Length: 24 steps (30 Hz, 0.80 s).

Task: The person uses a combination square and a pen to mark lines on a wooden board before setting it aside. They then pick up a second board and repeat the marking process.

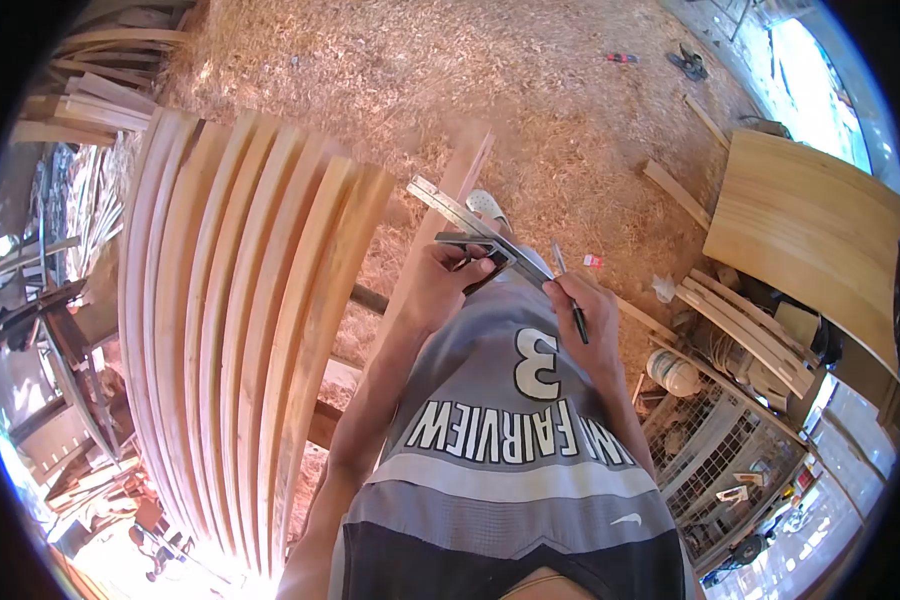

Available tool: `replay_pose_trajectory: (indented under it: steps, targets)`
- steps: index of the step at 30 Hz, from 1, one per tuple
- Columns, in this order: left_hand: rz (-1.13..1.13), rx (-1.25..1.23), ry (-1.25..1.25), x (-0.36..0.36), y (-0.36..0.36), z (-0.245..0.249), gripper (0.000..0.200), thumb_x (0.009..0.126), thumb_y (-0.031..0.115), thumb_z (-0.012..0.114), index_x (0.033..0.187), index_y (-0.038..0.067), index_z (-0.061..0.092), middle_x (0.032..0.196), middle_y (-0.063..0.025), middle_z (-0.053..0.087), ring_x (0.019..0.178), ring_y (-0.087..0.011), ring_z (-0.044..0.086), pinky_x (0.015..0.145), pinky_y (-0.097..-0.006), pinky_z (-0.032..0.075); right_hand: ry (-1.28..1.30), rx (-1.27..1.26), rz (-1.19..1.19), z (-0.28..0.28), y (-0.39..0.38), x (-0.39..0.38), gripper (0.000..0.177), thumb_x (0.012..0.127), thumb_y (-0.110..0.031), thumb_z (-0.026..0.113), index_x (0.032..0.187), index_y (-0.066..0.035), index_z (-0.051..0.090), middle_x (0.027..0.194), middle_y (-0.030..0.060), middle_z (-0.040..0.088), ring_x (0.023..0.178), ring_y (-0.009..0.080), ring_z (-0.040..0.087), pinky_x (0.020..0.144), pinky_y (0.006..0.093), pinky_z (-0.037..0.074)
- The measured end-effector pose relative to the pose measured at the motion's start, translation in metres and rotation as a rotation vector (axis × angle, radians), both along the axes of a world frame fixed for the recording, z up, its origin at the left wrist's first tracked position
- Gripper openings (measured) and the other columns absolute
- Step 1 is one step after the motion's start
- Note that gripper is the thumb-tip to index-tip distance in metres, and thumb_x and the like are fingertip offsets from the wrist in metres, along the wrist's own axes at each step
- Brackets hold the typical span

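My left hand (440,287) is closed around the dark head of a combination square (452,208), in front of my body. The square's metal blade runs slantwise from the upper left down to my right hand (587,308). My right hand is closed on a slim pen-like tool (580,326) with a dark end, its thin pale end pointing up past the fingers. Those fingers also touch the blade's lower end. Below the square a narrow wooden board (464,165) extends away from me, partly hidden by my left hand and arm.
Several long curved wooden pieces (232,330) lie side by side at the left. Wood shavings (350,70) cover the ground. A curved wooden panel (805,235) and a stack of wood strips (745,335) are at the right. A red-handled tool (622,58) lies farther off.
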State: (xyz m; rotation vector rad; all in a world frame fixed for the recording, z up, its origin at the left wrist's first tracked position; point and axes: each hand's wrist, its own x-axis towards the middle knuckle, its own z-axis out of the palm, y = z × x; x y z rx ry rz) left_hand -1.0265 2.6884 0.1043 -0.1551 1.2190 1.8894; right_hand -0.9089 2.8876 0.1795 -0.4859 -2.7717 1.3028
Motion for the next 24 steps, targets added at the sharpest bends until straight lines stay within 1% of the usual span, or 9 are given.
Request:
replay_pose_trajectory:
  steps: [7,10,12,13,15,17,19,21,24]
  targets:
    - [0.114,-0.041,0.123,-0.004,0.013,0.016,0.012,0.09,-0.006,0.079,0.097,0.0,0.072,0.099,-0.0035,0.074,0.09,-0.0093,0.067,0.083,-0.0233,0.056,-0.017,-0.076,-0.025,-0.006,0.004,0.0,0.026,0.105,-0.018,0.064,0.086,0.0,0.062,0.068,0.0151,0.057,0.06,0.0305,0.059,0.057,0.0395,0.042]
    - [-0.079,-0.342,0.198,-0.016,0.016,0.024,0.011,0.091,0.0,0.08,0.099,-0.002,0.072,0.104,-0.0057,0.074,0.099,-0.0135,0.068,0.09,-0.0275,0.055,-0.131,-0.266,-0.09,-0.011,0.007,0.004,0.024,0.106,-0.019,0.063,0.09,0.0,0.064,0.069,0.0153,0.057,0.061,0.0331,0.056,0.058,0.0401,0.042]
    - [-0.237,-0.35,0.363,-0.025,0.013,0.015,0.028,0.098,0.01,0.074,0.122,-0.002,0.068,0.109,-0.0072,0.072,0.109,-0.0155,0.068,0.099,-0.0316,0.054,-0.209,-0.42,-0.151,-0.011,0.008,0.005,0.026,0.106,-0.019,0.062,0.09,0.0,0.065,0.068,0.0138,0.058,0.061,0.0318,0.056,0.059,0.0387,0.043]
    - [-0.237,-0.347,0.358,-0.024,0.015,0.01,0.028,0.098,0.01,0.074,0.122,-0.002,0.068,0.109,-0.0072,0.072,0.109,-0.0155,0.068,0.099,-0.0316,0.054,-0.21,-0.382,-0.16,-0.01,0.009,0.006,0.023,0.106,-0.018,0.063,0.094,0.001,0.065,0.073,0.0143,0.061,0.064,0.0317,0.058,0.062,0.0385,0.045]
    - [0.046,-0.24,0.53,-0.021,0.018,-0.001,0.048,0.101,0.015,0.072,0.14,-0.006,0.056,0.128,-0.015,0.068,0.118,-0.0229,0.066,0.102,-0.0384,0.053,-0.212,-0.338,-0.163,-0.004,0.007,0.001,0.021,0.106,-0.017,0.063,0.097,0.002,0.066,0.077,0.0148,0.063,0.067,0.0316,0.06,0.064,0.0383,0.047]
    - [0.052,-0.15,0.455,-0.023,0.014,-0.003,0.049,0.103,0.015,0.069,0.145,-0.003,0.052,0.135,-0.0144,0.065,0.123,-0.0221,0.064,0.106,-0.0383,0.052,0.063,-0.076,-0.12,0.003,-0.004,-0.012,0.015,0.104,-0.013,0.065,0.107,0.002,0.063,0.088,0.0187,0.065,0.076,0.0357,0.064,0.07,0.0422,0.049]
    - [0.066,-0.062,0.37,-0.024,0.021,0.001,0.05,0.106,0.015,0.065,0.15,-0.001,0.048,0.141,-0.0137,0.062,0.129,-0.0212,0.061,0.109,-0.0382,0.051,0.071,-0.019,-0.117,-0.021,-0.014,-0.02,0.016,0.103,-0.013,0.066,0.11,0.001,0.061,0.092,0.0202,0.065,0.079,0.0382,0.064,0.072,0.0449,0.05]
    - [0.121,0.106,0.085,-0.025,0.034,0.009,0.046,0.107,0.015,0.063,0.148,-0.001,0.05,0.134,-0.0125,0.066,0.125,-0.0202,0.063,0.105,-0.0382,0.053,0.07,0.024,-0.117,-0.04,-0.024,-0.021,0.019,0.102,-0.012,0.067,0.113,0.001,0.059,0.096,0.0217,0.065,0.083,0.0407,0.064,0.074,0.0476,0.05]
    - [0.104,-0.096,0.116,-0.032,0.038,0.002,0.044,0.105,0.007,0.064,0.146,-0.002,0.051,0.123,-0.0126,0.069,0.111,-0.0187,0.067,0.095,-0.0355,0.056,-0.002,-0.072,-0.132,-0.053,-0.03,-0.025,0.023,0.101,-0.019,0.069,0.113,-0.001,0.06,0.094,0.019,0.066,0.083,0.0366,0.065,0.077,0.0451,0.051]
